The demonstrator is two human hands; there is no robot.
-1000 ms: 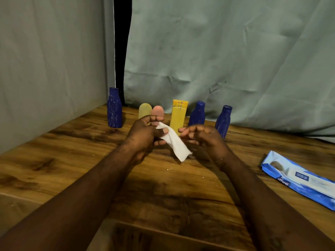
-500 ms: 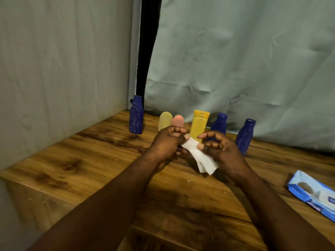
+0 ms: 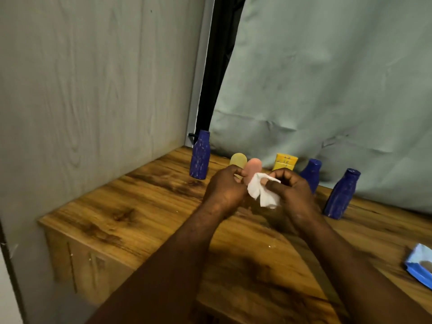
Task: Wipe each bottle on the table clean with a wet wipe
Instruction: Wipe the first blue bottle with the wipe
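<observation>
Gripping a crumpled wipe [image 3: 261,195] between left hand [image 3: 225,190] and right hand [image 3: 292,192] above the desk [image 3: 145,206]. Facing three blue bottles [image 3: 199,157], a yellow tube [image 3: 284,161] and two rounded bottles [image 3: 253,168].

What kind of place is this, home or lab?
Likely a home corner staged for recording: wood-grain cabinet top against a grey panelled wall, a creased cloth backdrop hung behind the bottles, a wipes pack nearby.

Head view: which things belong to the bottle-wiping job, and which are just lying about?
Job: wet wipe, held by left hand and right hand; left blue bottle, pale yellow bottle, pink bottle, yellow tube, middle blue bottle, right blue bottle; wipe pack as supply.
Just there: curtain, wall panel, cupboard under the table.
</observation>
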